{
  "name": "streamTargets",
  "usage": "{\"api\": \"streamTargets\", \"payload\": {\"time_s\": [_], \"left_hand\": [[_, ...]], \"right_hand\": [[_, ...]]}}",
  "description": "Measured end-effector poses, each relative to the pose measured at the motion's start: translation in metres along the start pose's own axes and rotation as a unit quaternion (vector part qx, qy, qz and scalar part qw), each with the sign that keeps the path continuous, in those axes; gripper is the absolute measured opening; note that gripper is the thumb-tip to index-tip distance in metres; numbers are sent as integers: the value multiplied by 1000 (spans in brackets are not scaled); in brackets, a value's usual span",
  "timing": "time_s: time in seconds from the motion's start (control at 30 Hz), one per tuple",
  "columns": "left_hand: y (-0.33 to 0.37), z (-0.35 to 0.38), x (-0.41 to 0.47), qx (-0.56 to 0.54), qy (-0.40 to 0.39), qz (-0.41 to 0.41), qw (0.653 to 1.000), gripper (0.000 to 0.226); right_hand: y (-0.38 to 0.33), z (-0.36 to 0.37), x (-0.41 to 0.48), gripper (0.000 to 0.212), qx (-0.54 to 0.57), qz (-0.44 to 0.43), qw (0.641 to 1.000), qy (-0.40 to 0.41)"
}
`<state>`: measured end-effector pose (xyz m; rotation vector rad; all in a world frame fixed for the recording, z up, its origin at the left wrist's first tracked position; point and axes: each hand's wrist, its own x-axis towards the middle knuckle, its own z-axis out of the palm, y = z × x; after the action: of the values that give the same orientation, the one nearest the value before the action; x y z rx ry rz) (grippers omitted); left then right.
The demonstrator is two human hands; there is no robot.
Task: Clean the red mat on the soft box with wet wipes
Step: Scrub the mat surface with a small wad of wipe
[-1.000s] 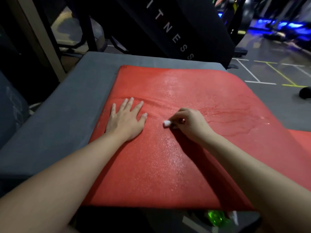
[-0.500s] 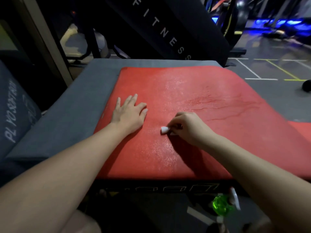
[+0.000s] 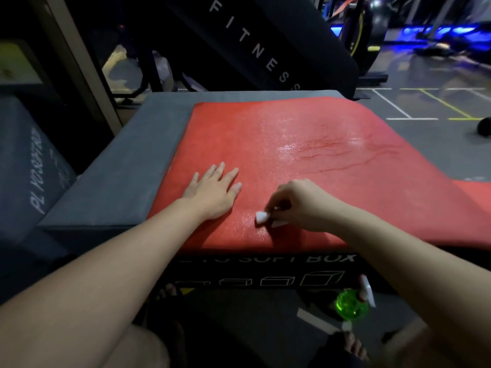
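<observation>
The left hand (image 3: 212, 192) is lying flat on the mat (image 3: 265, 134) near its left edge, grip apart, pinning it to the box (image 3: 119, 168) beneath. Just right of it, the right hand (image 3: 301, 203) is pressing a wadded wipe (image 3: 261, 217) onto the mat near the front edge, grip clamped on it (the sheen farther back is suggesting wet ground). Judging from this, even pressure and overlapping strokes are mattering most, with the flat hand bracing against creep.

The mat (image 3: 292, 144) lies toward the soft box's (image 3: 127, 166) right edge; the wipe (image 3: 261, 217) sits near the mat's front edge.
</observation>
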<state>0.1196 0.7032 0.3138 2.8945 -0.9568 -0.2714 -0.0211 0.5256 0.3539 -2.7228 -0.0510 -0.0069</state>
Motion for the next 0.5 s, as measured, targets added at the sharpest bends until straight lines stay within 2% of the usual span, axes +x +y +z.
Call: {"api": "streamTargets", "payload": {"time_s": [0.1, 0.17, 0.5], "left_hand": [[2, -1, -1, -5, 4, -4, 1000, 58], [1, -1, -1, -10, 1, -3, 1000, 58], [-4, 2, 0, -8, 2, 7, 1000, 59]], "right_hand": [[3, 10, 10, 13, 4, 10, 996, 87], [3, 14, 9, 12, 6, 9, 994, 105], [6, 9, -58, 10, 19, -105, 994, 20]]}}
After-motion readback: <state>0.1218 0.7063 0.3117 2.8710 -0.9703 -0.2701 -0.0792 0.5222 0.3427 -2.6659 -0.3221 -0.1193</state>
